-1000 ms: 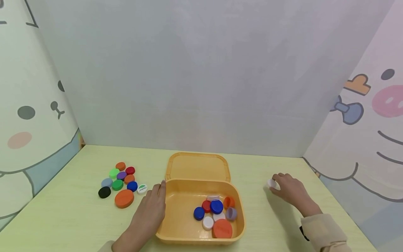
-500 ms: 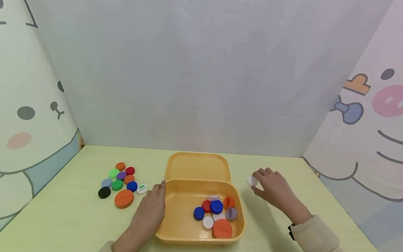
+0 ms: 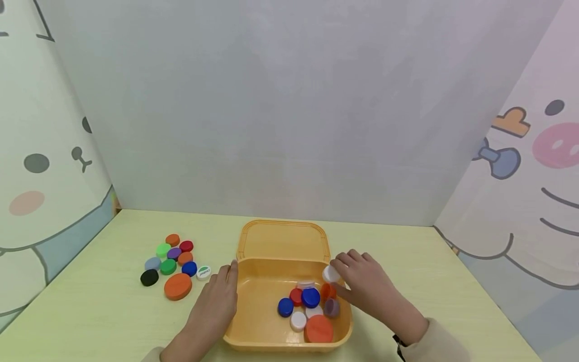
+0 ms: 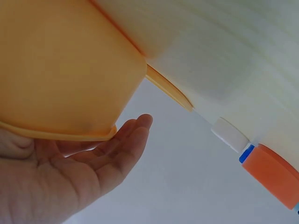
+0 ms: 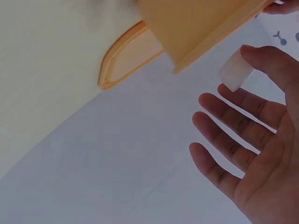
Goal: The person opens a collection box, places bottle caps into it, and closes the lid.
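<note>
My right hand (image 3: 371,289) pinches a white bottle cap (image 3: 330,274) between thumb and index finger, above the right back part of the yellow-orange plastic box (image 3: 255,317). In the right wrist view this white cap (image 5: 235,71) sits at the fingertips while the other fingers are spread. My left hand (image 3: 212,306) rests along the box's left rim with its fingers fairly straight; the left wrist view has the palm (image 4: 56,182) against the rim. Several caps lie in the box, among them a large orange cap (image 3: 319,329), a blue cap (image 3: 310,297) and a white cap (image 3: 298,321).
Left of the box, several loose caps lie on the pale table (image 3: 90,311), including a black cap (image 3: 149,277), a large orange cap (image 3: 178,286) and a white printed cap (image 3: 204,273). The box's lid (image 3: 284,240) lies flat behind it. A grey backdrop (image 3: 280,110) stands behind.
My right hand has carried the white cap leftward from the right side of the table to above the box. My left hand has stayed on the rim.
</note>
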A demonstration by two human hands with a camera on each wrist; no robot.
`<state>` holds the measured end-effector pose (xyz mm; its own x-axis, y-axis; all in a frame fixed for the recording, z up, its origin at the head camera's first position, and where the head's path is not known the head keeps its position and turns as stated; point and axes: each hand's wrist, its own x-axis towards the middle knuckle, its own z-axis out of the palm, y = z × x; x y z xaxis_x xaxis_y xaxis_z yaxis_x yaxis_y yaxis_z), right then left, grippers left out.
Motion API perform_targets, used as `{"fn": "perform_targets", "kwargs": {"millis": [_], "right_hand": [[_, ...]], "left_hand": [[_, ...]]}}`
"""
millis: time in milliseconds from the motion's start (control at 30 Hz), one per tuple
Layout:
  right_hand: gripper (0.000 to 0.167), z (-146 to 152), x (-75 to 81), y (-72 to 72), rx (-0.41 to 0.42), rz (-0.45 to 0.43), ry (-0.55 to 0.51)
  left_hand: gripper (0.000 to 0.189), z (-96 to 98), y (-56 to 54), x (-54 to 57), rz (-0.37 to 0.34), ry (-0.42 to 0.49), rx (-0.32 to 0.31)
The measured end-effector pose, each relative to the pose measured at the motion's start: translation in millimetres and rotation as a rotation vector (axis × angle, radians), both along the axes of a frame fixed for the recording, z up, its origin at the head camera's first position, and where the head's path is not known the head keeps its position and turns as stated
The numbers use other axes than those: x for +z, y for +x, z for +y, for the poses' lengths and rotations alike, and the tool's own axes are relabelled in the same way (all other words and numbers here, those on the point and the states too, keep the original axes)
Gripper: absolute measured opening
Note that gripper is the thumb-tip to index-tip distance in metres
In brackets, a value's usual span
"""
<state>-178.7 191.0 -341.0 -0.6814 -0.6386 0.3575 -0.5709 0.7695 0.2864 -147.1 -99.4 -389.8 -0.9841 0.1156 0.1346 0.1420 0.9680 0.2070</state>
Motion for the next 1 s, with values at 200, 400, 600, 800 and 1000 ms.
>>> {"fn": "perform_targets", "kwargs": {"millis": [200, 400, 600, 800, 1000], "right_hand": [[0.036, -20.0, -8.6, 8.4, 0.06, -0.074, 0.041], [0.037, -34.8, -19.7, 10.6, 0.113, -0.127, 0.075], [0.037, -42.7, -27.2, 10.7, 0.163, -0.083, 0.127], [0.039, -46.9, -29.8, 10.3, 0.169, -0.089, 0.191], [0.039, -49.3, -31.8, 9.8, 0.165, -0.113, 0.2]], "left_hand": [[0.062, 0.0, 0.0, -0.3, -0.002, 0.004, 0.0], [0.061, -0.1, 0.7, -0.5, 0.001, 0.003, -0.001], [0.06, 0.4, 1.9, -0.1, 0.003, -0.001, -0.004], [0.06, 0.2, 2.3, 0.0, 0.028, -0.012, -0.012], [0.06, 0.2, 2.2, 0.1, 0.029, -0.01, -0.012]]}}
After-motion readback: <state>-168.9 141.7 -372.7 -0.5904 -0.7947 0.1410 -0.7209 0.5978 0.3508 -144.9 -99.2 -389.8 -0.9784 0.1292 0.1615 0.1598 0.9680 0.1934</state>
